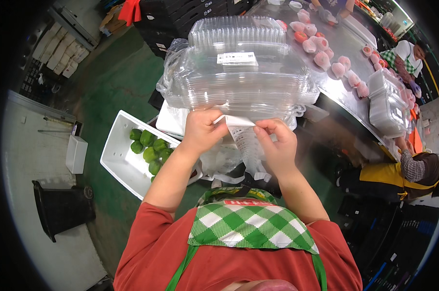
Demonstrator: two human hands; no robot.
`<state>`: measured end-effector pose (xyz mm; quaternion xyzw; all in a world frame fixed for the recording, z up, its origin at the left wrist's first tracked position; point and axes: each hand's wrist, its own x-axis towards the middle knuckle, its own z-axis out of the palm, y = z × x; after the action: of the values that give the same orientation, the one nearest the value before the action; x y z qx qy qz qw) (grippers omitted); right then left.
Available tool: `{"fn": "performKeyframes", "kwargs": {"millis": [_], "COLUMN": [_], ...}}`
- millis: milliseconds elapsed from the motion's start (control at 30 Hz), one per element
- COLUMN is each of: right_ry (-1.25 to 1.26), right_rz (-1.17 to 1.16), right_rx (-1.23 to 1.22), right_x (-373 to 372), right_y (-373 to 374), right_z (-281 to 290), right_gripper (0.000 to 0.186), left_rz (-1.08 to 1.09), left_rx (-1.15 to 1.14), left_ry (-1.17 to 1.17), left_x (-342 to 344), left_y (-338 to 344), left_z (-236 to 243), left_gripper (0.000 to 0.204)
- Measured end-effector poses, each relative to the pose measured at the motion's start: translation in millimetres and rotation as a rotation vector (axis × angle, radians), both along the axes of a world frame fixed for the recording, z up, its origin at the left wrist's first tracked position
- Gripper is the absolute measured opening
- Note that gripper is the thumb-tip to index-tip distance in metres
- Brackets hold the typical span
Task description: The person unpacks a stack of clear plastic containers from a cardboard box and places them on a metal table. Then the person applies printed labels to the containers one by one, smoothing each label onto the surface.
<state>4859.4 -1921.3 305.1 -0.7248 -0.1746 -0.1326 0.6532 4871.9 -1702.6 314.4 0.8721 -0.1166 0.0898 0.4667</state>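
Observation:
My left hand pinches the top left corner of a white strip of printed labels. The opposite edge is between the thumb and fingers of my right hand. The strip hangs down in front of my apron, its upper end folded over. Just beyond my hands rises a stack of clear plastic clamshell boxes, with a white printed label on the top one. Loose clear plastic film bunches at the stack's left side.
A white foam box with several green peppers stands at the left. On the metal table, fruit in pink foam nets lies near clear clamshells. People work along the table. A black bin sits far left.

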Motion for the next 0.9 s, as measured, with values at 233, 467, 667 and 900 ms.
{"fn": "performKeyframes", "kwargs": {"millis": [233, 467, 667, 900], "right_ry": [0.074, 0.26, 0.283, 0.184], "right_rz": [0.072, 0.086, -0.152, -0.086], "right_rx": [-0.021, 0.291, 0.254, -0.289], "right_x": [-7.4, 3.1, 31.9, 80.5], "right_y": [2.4, 2.9, -31.2, 15.0], "right_z": [0.6, -2.2, -0.5, 16.2], "right_gripper": [0.01, 0.006, 0.006, 0.03], "left_rz": [-0.203, -0.336, -0.386, -0.446], "left_rx": [0.024, -0.012, -0.034, -0.143], "left_ry": [-0.157, 0.102, 0.182, 0.307], "left_x": [5.4, 13.1, 21.4, 27.8], "left_y": [-6.0, 7.5, 20.0, 21.1], "left_z": [36.3, 40.0, 46.5, 51.6], "left_gripper": [0.025, 0.012, 0.008, 0.015]}}
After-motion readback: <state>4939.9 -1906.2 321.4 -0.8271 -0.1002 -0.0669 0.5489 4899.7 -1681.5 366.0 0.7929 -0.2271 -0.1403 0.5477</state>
